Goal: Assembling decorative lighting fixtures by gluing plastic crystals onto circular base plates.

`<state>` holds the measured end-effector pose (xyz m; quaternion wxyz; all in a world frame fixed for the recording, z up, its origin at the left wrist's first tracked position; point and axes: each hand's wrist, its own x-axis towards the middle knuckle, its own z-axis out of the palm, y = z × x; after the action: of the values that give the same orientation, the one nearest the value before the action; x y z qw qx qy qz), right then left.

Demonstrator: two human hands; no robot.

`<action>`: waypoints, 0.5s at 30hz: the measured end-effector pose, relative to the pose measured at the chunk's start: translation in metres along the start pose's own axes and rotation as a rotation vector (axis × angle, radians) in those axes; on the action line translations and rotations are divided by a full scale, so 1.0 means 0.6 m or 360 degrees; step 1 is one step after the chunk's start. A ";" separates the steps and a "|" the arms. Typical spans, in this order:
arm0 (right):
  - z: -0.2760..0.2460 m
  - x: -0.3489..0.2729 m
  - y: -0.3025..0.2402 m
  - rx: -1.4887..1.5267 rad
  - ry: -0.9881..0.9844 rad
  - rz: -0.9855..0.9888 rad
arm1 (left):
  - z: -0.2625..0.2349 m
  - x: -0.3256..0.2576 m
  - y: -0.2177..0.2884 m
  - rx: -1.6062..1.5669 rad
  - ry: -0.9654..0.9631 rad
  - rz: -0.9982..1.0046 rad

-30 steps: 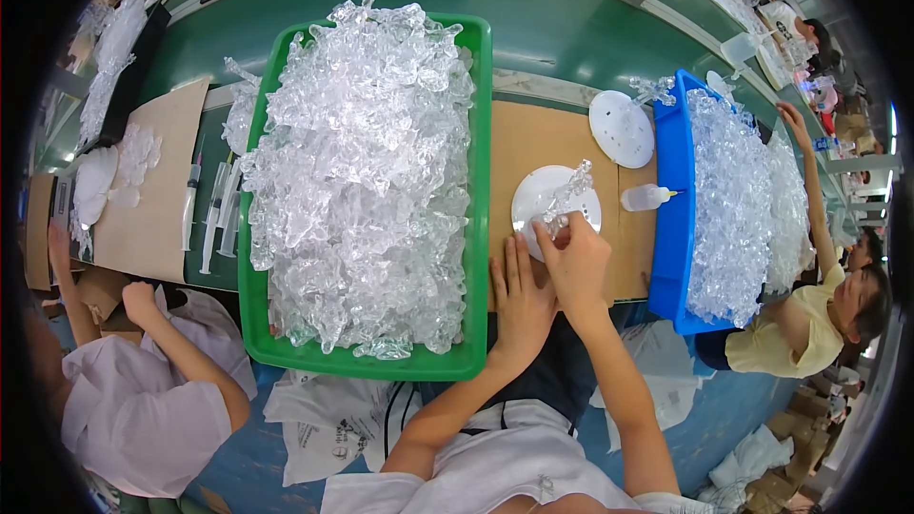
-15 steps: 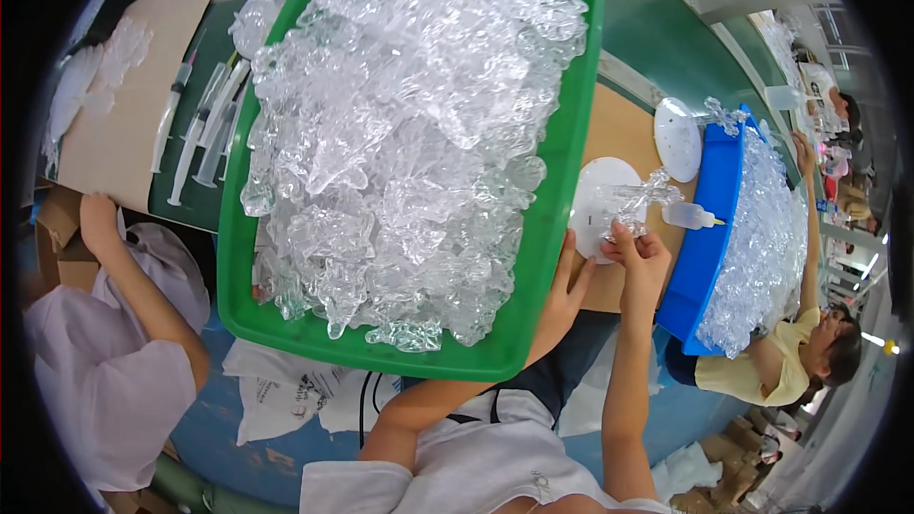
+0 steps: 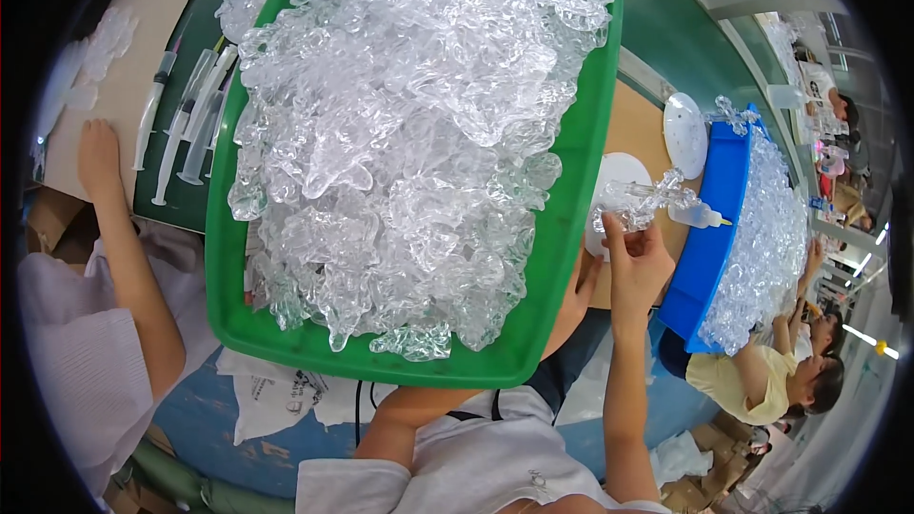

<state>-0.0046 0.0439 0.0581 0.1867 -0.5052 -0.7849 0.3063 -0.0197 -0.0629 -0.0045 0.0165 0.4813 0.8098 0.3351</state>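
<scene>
My right hand (image 3: 638, 265) pinches a clear, glossy plastic piece (image 3: 630, 219) of irregular, branching shape between thumb and fingers. The piece is held over a white round disc (image 3: 614, 171) on a brown board. My left hand (image 3: 575, 300) is partly hidden by the rim of a big green tray (image 3: 457, 373); the fingers that show are stretched out, with nothing visible in them. Clear plastic pieces (image 3: 409, 133) are heaped high in that tray. Just beyond the held piece lies a small translucent bottle (image 3: 695, 215) with a yellowish tip.
A blue bin (image 3: 706, 266) of clear pieces stands at the right, beside a second white disc (image 3: 685, 136). Several syringes (image 3: 181, 124) lie left of the tray. Another person's hand (image 3: 98, 154) rests on cardboard (image 3: 124, 67) there. People sit farther right.
The view has shifted slightly. My left hand has drawn lower, more behind the tray's rim. The left neighbour's hand has moved farther onto the cardboard; at right, a raised arm has come down.
</scene>
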 end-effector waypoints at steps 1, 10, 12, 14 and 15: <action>0.002 0.000 -0.003 -0.0089 -0.0011 -0.0045 | 0.000 -0.002 -0.003 0.0004 -0.0002 0.0005; 0.008 0.001 0.004 -0.0497 0.0082 -0.0427 | 0.017 0.001 -0.006 -0.0186 0.0140 0.0036; 0.004 0.001 0.002 -0.0470 0.0124 -0.0445 | 0.017 0.014 -0.001 -0.0307 0.0043 0.0102; -0.001 0.003 0.000 -0.0483 0.0070 -0.0445 | 0.017 0.016 -0.004 -0.0238 -0.0087 0.0135; -0.003 0.005 -0.001 -0.0539 -0.0006 -0.0437 | 0.012 0.019 -0.008 -0.0154 -0.0206 0.0112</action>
<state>-0.0052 0.0467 0.0595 0.1377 -0.4170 -0.8870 0.1428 -0.0271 -0.0513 -0.0096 0.0803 0.5289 0.7724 0.3423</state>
